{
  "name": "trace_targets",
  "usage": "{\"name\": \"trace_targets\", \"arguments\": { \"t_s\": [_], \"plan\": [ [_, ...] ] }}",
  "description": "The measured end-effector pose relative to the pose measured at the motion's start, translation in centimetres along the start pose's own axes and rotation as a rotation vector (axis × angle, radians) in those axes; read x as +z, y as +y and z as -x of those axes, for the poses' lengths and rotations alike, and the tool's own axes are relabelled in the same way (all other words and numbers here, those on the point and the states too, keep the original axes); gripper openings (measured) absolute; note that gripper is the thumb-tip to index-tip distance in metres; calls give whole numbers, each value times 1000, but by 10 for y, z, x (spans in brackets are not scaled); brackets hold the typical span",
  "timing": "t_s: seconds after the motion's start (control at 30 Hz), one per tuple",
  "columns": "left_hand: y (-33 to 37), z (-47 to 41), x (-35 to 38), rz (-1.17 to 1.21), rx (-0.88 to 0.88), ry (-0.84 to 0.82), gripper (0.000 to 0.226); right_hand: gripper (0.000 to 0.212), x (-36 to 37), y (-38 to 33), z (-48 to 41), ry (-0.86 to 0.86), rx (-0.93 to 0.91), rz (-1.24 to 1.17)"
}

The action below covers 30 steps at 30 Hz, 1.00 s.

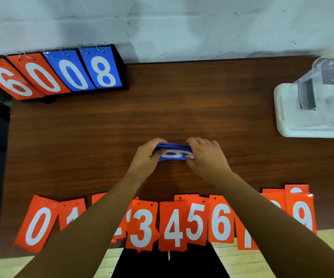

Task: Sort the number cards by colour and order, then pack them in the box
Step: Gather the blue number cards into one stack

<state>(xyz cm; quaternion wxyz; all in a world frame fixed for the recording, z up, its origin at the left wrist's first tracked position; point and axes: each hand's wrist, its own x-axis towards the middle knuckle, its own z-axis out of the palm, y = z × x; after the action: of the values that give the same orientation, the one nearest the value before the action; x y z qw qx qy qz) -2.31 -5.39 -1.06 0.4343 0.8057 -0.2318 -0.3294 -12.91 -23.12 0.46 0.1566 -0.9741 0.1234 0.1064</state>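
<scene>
**Blue stack** (173, 152): at the centre of the table (182, 109), between the two hands. Whether it rests on the wood or sits just above it cannot be told. Its long axis runs left to right, across the person. The top card shows a white digit, partly covered and not read with certainty.

**Left hand** (146, 157): grips the left end of the stack, fingers curled round the far edge. It holds nothing else.

**Right hand** (206, 157): grips the right end in the same way, fingers curled over the top. Both hands are equally near the stack, one at each short end.

**Red cards** (172, 227): face up in an overlapping row along the near edge, 0 at the left to 9 at the right. The forearms cover parts of 1, 2, 7 and 8. Further red cards show beneath several of them.

**Box** (318, 101): clear, on a white base, at the far right and well apart from the stack. It lies to the right of the right hand and further from the person, so that hand is the nearer.

**Scoreboard** (62, 73): far left corner, showing red 6 and 0, blue 0 and 8.

**Assessment:** the blues look gathered and in squaring. The reds look ordered but not collected. Packing is likely not begun. The coming carry runs rightward and away, along the stack's own axis.
</scene>
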Motion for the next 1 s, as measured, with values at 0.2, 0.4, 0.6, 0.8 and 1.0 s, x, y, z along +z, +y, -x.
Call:
{"name": "trace_targets", "arguments": {
  "t_s": [0.2,0.4,0.6,0.8,1.0],
  "plan": [
    [11,3,-6,85,-81,45,46,18,11,6,16,225,16,-140],
    [8,8,2,316,-159,56,8,30,23,-5,10,105,136,-295],
    [2,10,9,420,-203,140,13,18,28,-7,16,148,32,-299],
    [-5,17,6,394,-106,209,21,23,37,-13,20,273,27,-333],
    [-15,14,4,443,-97,190,14,25,40,-25,14,245,170,-425]
  ]
}}
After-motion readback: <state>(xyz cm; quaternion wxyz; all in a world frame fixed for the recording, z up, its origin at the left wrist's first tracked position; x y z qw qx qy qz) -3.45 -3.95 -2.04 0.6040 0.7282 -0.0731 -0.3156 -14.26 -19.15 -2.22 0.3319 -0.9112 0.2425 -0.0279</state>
